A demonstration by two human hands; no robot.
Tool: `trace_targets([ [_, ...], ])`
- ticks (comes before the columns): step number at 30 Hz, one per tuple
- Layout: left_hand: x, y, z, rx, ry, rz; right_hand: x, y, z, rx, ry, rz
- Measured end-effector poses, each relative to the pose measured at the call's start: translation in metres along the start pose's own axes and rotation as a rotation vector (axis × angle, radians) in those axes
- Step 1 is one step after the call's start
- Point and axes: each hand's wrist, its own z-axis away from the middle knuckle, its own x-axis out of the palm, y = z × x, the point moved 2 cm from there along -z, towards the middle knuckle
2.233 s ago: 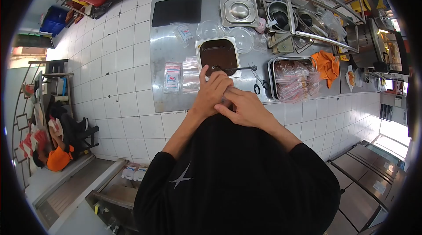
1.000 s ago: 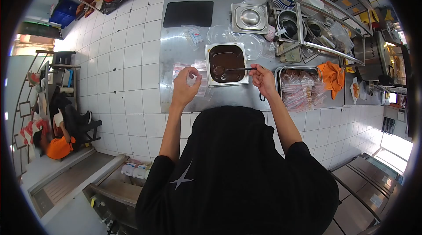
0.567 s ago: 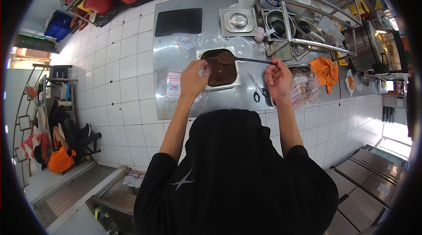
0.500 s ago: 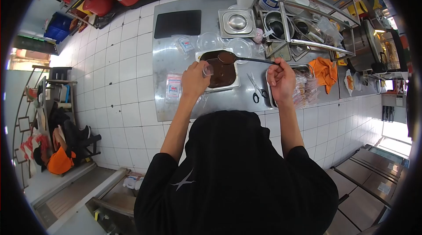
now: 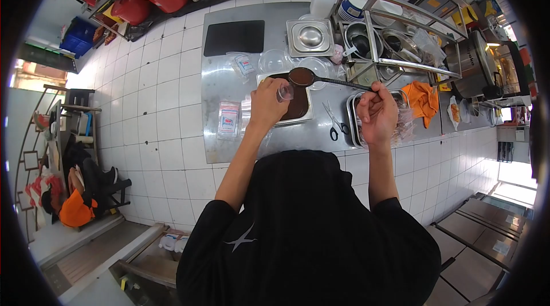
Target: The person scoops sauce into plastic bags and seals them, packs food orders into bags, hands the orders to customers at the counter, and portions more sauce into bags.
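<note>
My left hand (image 5: 268, 105) is closed round a small clear cup (image 5: 285, 93) over the left part of a square steel pan (image 5: 309, 112) of dark brown sauce (image 5: 295, 109). My right hand (image 5: 378, 112) pinches the end of the black handle of a ladle (image 5: 338, 81). The ladle's round bowl is full of brown sauce and hangs above the pan, just right of the cup. Black-handled scissors (image 5: 334, 123) lie on the steel table right of the pan. Printed plastic bags (image 5: 229, 120) lie to its left.
A tray (image 5: 350, 112) of filled plastic bags sits partly behind my right hand, beside an orange cloth (image 5: 421, 101). Clear lids (image 5: 272, 61), a steel lidded pan (image 5: 310, 38) and a black board (image 5: 234, 37) lie farther back. A seated person (image 5: 77, 206) is at the far left.
My hands have parted, the left now with the cup, the right with the ladle. The ladle has risen out of the sauce, full. Lately both hands have shifted right, the cup nearing the ladle's bowl.
</note>
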Motion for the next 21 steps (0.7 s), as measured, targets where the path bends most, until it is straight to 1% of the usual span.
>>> trace_targets([
  [3,0.002,0.013,-0.005,0.055,0.067,0.097,0.004,-0.004,0.004,-0.015,-0.024,-0.008],
  [6,-0.005,0.029,-0.009,0.069,0.092,0.329,0.012,-0.01,0.01,-0.047,-0.068,-0.016],
  [9,-0.005,0.043,-0.009,-0.016,0.114,0.551,0.019,-0.016,0.016,-0.101,-0.139,-0.008],
  [10,-0.008,0.046,-0.009,-0.034,0.103,0.565,0.022,-0.018,0.017,-0.122,-0.167,-0.003],
  [15,-0.024,0.065,-0.008,-0.125,0.068,0.67,0.033,-0.025,0.029,-0.297,-0.293,0.205],
  [18,-0.035,0.075,-0.01,-0.097,0.096,0.689,0.036,-0.027,0.035,-0.375,-0.358,0.351],
  [21,-0.034,0.072,-0.009,-0.135,0.094,0.806,0.036,-0.029,0.04,-0.445,-0.416,0.472],
])
